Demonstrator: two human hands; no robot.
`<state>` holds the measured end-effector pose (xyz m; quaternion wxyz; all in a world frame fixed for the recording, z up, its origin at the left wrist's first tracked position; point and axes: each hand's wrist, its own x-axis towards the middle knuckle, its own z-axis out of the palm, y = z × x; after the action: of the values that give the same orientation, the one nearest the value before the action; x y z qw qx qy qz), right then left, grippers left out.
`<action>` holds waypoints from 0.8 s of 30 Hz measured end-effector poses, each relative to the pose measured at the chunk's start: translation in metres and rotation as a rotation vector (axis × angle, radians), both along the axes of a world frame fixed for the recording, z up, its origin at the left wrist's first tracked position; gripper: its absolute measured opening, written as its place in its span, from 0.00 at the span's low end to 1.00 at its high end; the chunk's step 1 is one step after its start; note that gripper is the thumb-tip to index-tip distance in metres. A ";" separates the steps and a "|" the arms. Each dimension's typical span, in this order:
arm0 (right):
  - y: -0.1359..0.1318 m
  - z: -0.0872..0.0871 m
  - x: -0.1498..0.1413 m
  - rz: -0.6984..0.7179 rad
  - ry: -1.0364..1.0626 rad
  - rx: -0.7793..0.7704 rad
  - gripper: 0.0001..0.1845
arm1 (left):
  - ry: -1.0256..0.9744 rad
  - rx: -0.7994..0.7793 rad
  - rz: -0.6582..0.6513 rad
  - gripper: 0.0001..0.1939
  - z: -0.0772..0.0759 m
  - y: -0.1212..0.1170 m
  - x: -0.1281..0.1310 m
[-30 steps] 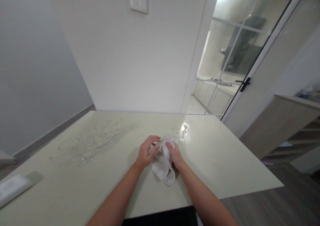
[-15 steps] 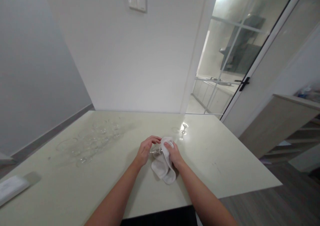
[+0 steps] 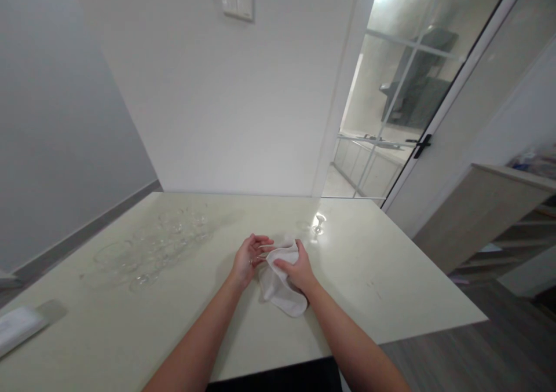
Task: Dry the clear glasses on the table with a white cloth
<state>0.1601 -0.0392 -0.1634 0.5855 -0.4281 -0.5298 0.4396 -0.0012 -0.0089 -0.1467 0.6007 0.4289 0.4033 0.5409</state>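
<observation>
Over the middle of the table, my right hand (image 3: pixel 299 269) is closed around a white cloth (image 3: pixel 282 290), thumb on top. The cloth is wrapped about a small clear stemmed glass (image 3: pixel 260 258), and most of the glass is hidden in it. My left hand (image 3: pixel 247 260) is palm-up on the left side, its fingers curled about the glass's uncovered end. Faint, see-through edges make the exact contact there hard to read. The cloth's loose end hangs down between my forearms.
Several clear stemmed glasses (image 3: pixel 160 244) stand grouped on the left of the pale table (image 3: pixel 391 282). One small glass (image 3: pixel 318 224) stands apart near the back, in a bright reflection. A white packet (image 3: pixel 19 325) lies at the left edge. A wall borders the table's far side.
My left hand has turned more palm-up, with the glass's uncovered end now at its palm. My right hand has shifted the cloth slightly left, covering more of the glass.
</observation>
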 end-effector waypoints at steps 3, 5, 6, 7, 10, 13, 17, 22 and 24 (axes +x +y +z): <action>0.005 -0.007 -0.001 -0.036 0.087 -0.058 0.28 | 0.193 0.349 0.094 0.22 0.003 -0.005 0.000; 0.007 -0.009 -0.001 -0.022 0.115 -0.060 0.26 | 0.360 0.581 0.063 0.19 0.004 -0.008 -0.002; 0.008 -0.010 0.000 -0.006 0.112 -0.059 0.25 | 0.416 0.651 0.035 0.18 0.005 -0.009 -0.003; 0.008 -0.009 0.001 0.007 0.100 -0.059 0.24 | 0.448 0.688 0.012 0.17 0.005 -0.010 -0.004; 0.010 -0.008 0.003 -0.001 0.069 -0.082 0.22 | 0.479 0.703 -0.016 0.16 0.006 -0.011 -0.006; 0.014 -0.009 0.005 -0.053 0.085 -0.140 0.24 | 0.521 0.732 -0.023 0.14 0.007 -0.013 -0.006; 0.018 -0.014 0.007 -0.089 0.119 -0.198 0.29 | 0.597 0.684 0.012 0.15 0.007 -0.012 -0.001; 0.019 -0.017 0.006 -0.128 0.189 -0.190 0.30 | 0.568 0.399 0.090 0.19 0.004 -0.004 0.003; 0.020 -0.018 0.006 -0.160 0.250 -0.196 0.28 | 0.480 0.263 0.087 0.21 0.002 -0.001 0.004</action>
<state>0.1656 -0.0197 -0.1813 0.6354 -0.4661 -0.3716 0.4908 0.0024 -0.0102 -0.1444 0.4033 0.6014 0.4782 0.4969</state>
